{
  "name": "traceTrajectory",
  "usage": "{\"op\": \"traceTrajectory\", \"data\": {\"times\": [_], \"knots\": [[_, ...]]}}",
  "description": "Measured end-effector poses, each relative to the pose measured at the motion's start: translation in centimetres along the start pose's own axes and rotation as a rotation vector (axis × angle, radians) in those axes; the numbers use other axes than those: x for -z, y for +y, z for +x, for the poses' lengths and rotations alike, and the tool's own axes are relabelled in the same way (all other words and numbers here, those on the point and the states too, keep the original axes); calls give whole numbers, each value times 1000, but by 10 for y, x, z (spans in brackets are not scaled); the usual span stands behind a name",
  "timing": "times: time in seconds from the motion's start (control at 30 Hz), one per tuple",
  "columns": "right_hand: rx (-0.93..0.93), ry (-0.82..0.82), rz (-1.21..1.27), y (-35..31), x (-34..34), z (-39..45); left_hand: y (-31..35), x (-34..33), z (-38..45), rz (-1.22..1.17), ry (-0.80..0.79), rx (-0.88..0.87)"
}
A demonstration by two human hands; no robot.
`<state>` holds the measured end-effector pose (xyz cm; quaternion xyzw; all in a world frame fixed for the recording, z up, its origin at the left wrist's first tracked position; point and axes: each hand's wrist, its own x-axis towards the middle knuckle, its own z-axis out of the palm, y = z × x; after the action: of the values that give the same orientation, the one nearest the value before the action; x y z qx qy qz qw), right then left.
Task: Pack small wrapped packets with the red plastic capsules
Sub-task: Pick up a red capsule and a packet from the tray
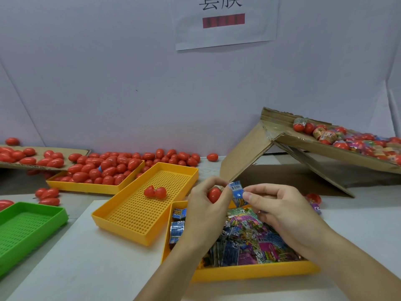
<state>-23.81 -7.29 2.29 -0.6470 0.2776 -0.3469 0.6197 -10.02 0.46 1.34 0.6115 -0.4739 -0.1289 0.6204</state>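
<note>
My left hand grips a red capsule above a yellow tray full of small wrapped packets. My right hand pinches a blue packet right beside that capsule. An opened red capsule lies as two joined halves in the perforated yellow tray in the middle. Another yellow tray at the back left holds several closed red capsules.
Loose red capsules lie along the wall and on a cardboard sheet at far left. A green tray stands at the left edge. A tilted cardboard box at right holds wrapped capsules. One capsule lies beyond my right hand.
</note>
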Motion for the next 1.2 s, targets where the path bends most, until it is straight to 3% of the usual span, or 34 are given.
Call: {"op": "traceTrajectory", "data": {"times": [0.17, 0.37, 0.5, 0.77, 0.93, 1.2], "knots": [[27, -9, 68, -4, -1, -2, -1, 1, 0, 56, -76, 20], [64, 30, -4, -5, -1, -4, 1, -2, -4, 245, -62, -174], [85, 57, -52, -5, 1, -3, 2, -2, -4, 211, -26, -214], [7, 3, -125, -4, 1, -2, 3, 0, -2, 15, 19, -93], [-140, -66, 23, -5, 0, -2, 3, 0, -2, -12, -34, -61], [-11, -66, 31, -4, 1, -2, 1, 0, -2, -67, -136, 26]]}}
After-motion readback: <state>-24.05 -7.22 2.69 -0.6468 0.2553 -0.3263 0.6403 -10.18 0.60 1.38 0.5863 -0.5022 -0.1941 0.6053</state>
